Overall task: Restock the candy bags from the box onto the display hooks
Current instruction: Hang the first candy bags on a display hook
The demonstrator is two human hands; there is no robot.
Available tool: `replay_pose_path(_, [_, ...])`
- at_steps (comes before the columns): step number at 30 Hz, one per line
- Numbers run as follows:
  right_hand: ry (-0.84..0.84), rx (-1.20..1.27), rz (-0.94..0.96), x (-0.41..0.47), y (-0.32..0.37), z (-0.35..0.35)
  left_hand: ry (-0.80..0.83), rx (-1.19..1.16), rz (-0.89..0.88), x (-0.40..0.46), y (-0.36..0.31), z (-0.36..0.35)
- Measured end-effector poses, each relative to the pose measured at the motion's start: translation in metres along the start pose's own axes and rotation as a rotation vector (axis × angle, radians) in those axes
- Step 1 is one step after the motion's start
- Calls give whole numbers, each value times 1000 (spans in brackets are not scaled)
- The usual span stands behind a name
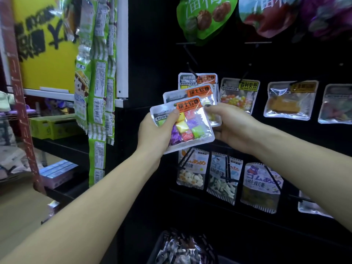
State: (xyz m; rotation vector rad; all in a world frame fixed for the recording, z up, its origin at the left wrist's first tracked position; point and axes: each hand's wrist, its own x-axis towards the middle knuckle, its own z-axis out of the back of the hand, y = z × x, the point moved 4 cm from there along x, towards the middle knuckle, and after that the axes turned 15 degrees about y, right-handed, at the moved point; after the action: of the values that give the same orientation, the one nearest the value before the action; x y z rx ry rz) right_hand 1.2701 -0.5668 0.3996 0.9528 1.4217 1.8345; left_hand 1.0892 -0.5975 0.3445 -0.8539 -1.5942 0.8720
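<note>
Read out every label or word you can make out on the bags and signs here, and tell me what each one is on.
"瑞士软糖": orange label of the front candy bag, held in both hands.
"瑞士软糖": orange label of the second held bag behind it.
"吉利贝豆 JILIBEIDOU": yellow label on the hanging bean bag.
"溜梅": green pouch, top row.
"ゴムあめ": hippo bag, lower row.
Small print, barcodes on the green strips, and the yellow sign: too blurred.

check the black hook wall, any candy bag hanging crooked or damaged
Nothing looks damaged. The only tilted ones are two clear orange-labelled candy bags, fanned in the left hand and right hand, not yet hooked. The hung orange-labelled bag behind sits straight.
</note>
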Motion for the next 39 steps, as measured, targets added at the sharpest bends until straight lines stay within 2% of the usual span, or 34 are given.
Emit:
replay_pose_path(3, [-89,2,133,4,17,4,-26,1,-1,-2,0,6])
replay_pose_path(7, [-110,-146,275,9,35,2,-54,-62,20,-4,4,12])
replay_pose_path(17, [-93,-133,339,9,34,-4,-8,-110,43,-10,2,20])
replay_pose_path(22, [-152,-87,310,16,36,-7,-10,-102,16,-10,1,20])
replay_pose_path(30, [-145,-98,319,24,36,-14,5,-75,-15,-7,-1,17])
replay_pose_path(39, [-232,-24,184,48,24,2,14,-51,-26,-1,6,12])
